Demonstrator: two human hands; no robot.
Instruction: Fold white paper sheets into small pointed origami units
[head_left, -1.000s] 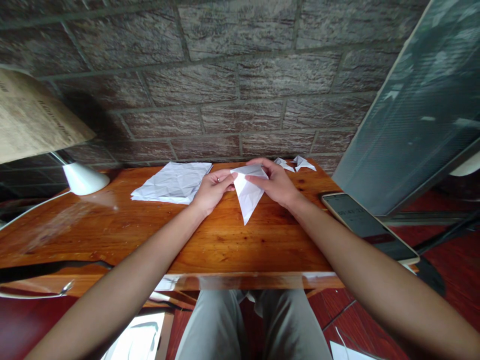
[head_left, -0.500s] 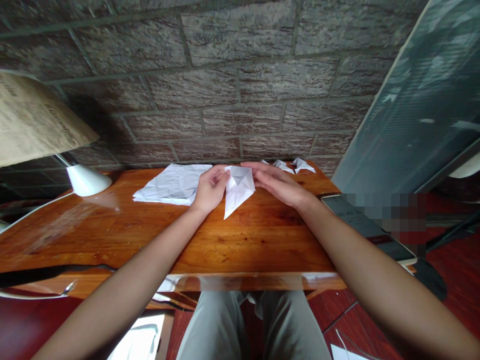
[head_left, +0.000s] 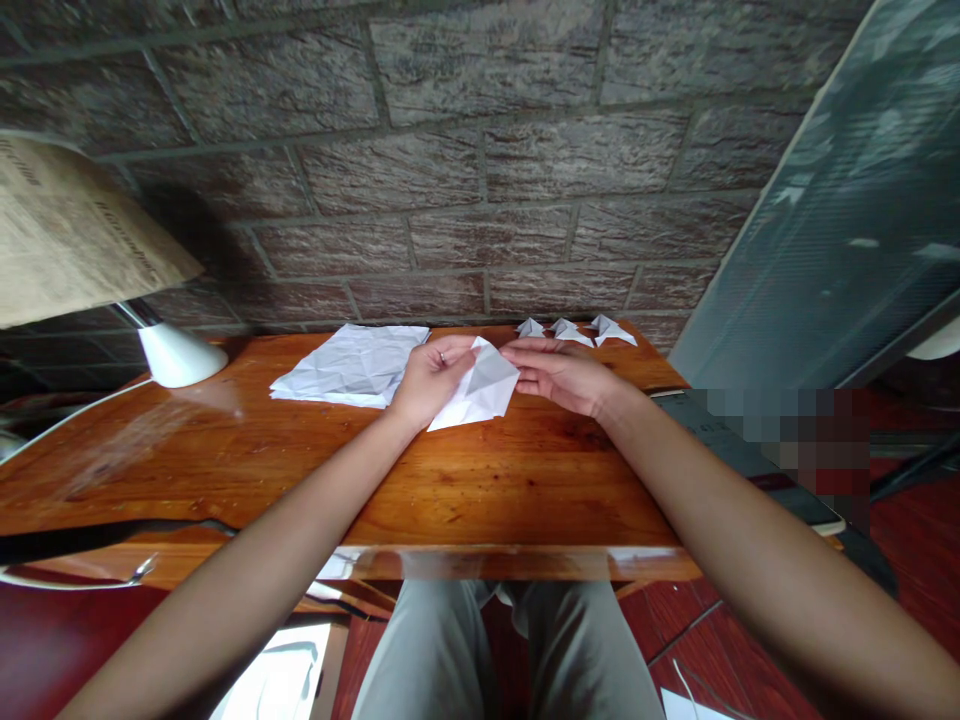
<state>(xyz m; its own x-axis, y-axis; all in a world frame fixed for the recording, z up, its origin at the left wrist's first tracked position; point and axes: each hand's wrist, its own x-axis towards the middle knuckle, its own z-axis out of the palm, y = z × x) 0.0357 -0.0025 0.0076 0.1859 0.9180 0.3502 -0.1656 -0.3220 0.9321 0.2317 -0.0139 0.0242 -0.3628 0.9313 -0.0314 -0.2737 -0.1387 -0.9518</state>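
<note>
1. Paper piece (head_left: 480,388), white and folded: we see it between our two hands, over the middle of the wooden desk (head_left: 510,500). Its flat face is tilted, with one point toward the wall and another toward our lower left. We cannot tell whether its lower edge touches the desktop.
2. Left hand (head_left: 431,380): we pinch the left side of the piece, thumb on the upper face and fingers behind. A ring (head_left: 442,357) sits on one finger.
3. Right hand (head_left: 566,378): we hold its fingers extended, lightly bent, at the right corner of the piece. The thumb is hard to make out, so we cannot tell whether this hand grips.
4. Creased sheets (head_left: 349,365): we find these white sheets stacked just left of the left hand.
5. Folded models (head_left: 570,332): we count three small white ones in a row beyond the right hand, near the brick wall (head_left: 427,180).
6. Lamp (head_left: 180,355): we locate its white base at the desk's far left.
</note>
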